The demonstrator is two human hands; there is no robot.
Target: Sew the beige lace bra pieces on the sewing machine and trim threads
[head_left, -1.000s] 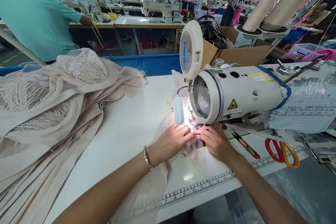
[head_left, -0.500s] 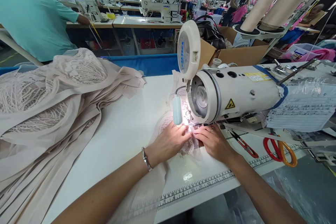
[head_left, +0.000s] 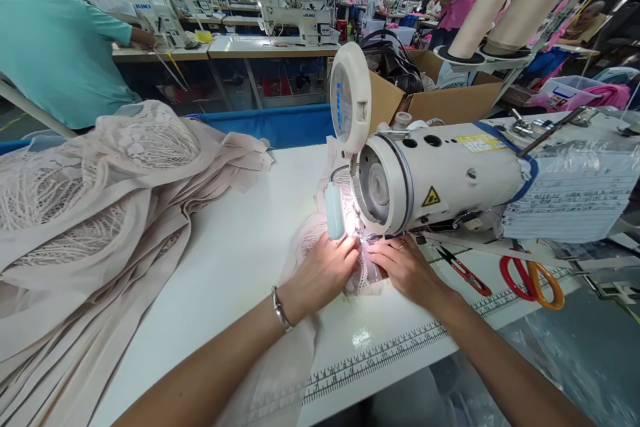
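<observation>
My left hand (head_left: 325,273) and my right hand (head_left: 403,267) lie side by side on a pale pink lace piece (head_left: 367,275) under the head of a white sewing machine (head_left: 440,177). The fingers of both press down on the lace close to the needle, which sits in the glare of a small lamp (head_left: 334,219). A metal bracelet (head_left: 281,308) circles my left wrist. More of the same fabric trails off the table's front edge below my left arm.
A big heap of pink lace garments (head_left: 95,213) covers the table's left side. Red snips (head_left: 463,270) and red-and-orange scissors (head_left: 533,277) lie right of my hands. A ruler strip (head_left: 380,353) runs along the front edge. A person in a teal shirt (head_left: 55,47) works behind.
Both hands have slid a little away from me toward the needle, and the lace has bunched more between them. The view shifted slightly.
</observation>
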